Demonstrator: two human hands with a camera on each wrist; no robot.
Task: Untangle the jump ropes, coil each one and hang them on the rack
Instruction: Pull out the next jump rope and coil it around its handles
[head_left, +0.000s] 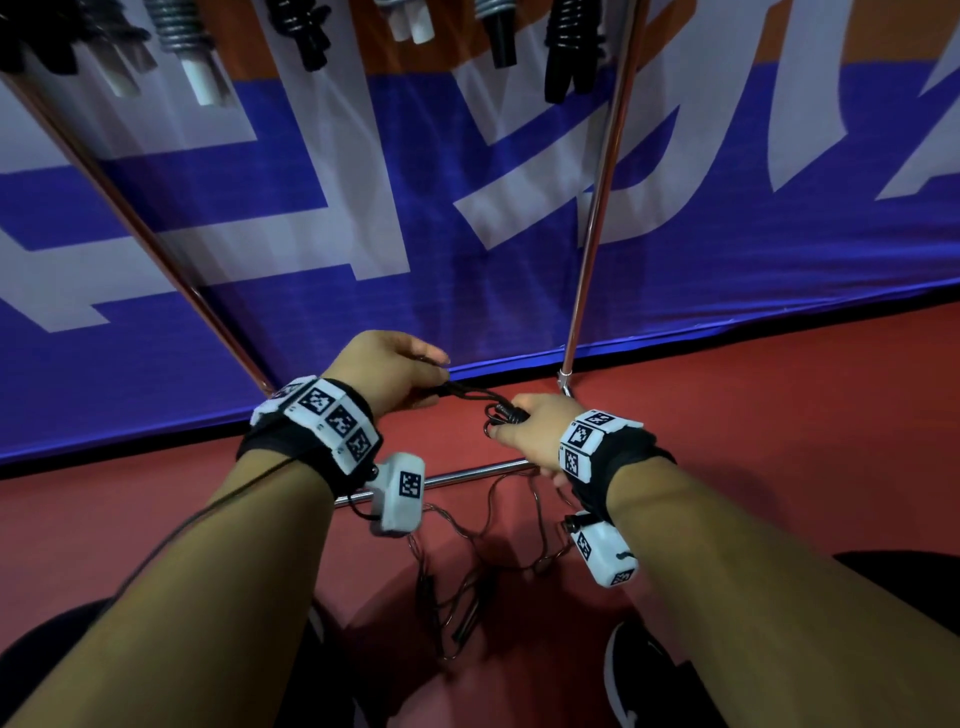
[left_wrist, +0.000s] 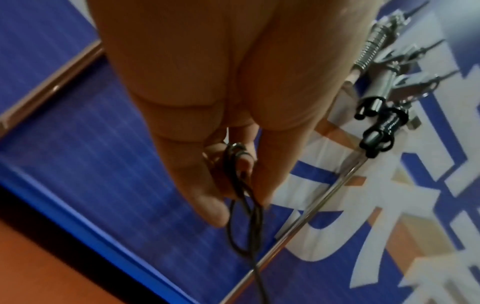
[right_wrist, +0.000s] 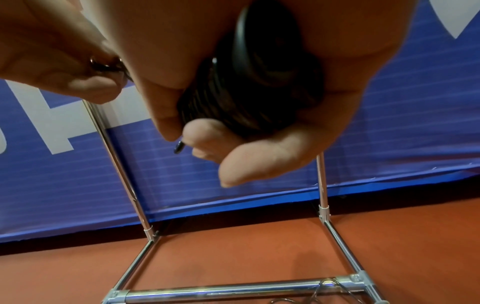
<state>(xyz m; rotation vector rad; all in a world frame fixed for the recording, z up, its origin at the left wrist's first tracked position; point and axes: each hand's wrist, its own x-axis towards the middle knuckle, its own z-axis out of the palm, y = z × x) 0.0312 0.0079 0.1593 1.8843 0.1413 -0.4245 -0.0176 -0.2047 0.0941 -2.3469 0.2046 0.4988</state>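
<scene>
Red floor runs up to a blue banner with large white characters; a chrome rack stands on the floor against the banner.

1. Nearest the camera, a thin loose jump rope lies tangled on the floor between the person's feet, with slim dark handles. One strand crosses the rack's front base bar.

2. Above the base bar, the right hand grips a black coiled jump rope. In the right wrist view the fingers are curled round the bundle, which sits in the palm. The bundle shows tight black turns wound about a dark round-ended handle. A short cord end sticks out beside the fingertips.

3. Just left of it, the left hand pinches strands of the same black cord between thumb and fingers. The strands loop through the fingers and hang below them. The cord spans the short gap between the two hands.

4. Farthest, at the rack's top edge, coiled ropes hang in a row, some black, some grey with white handles.
</scene>
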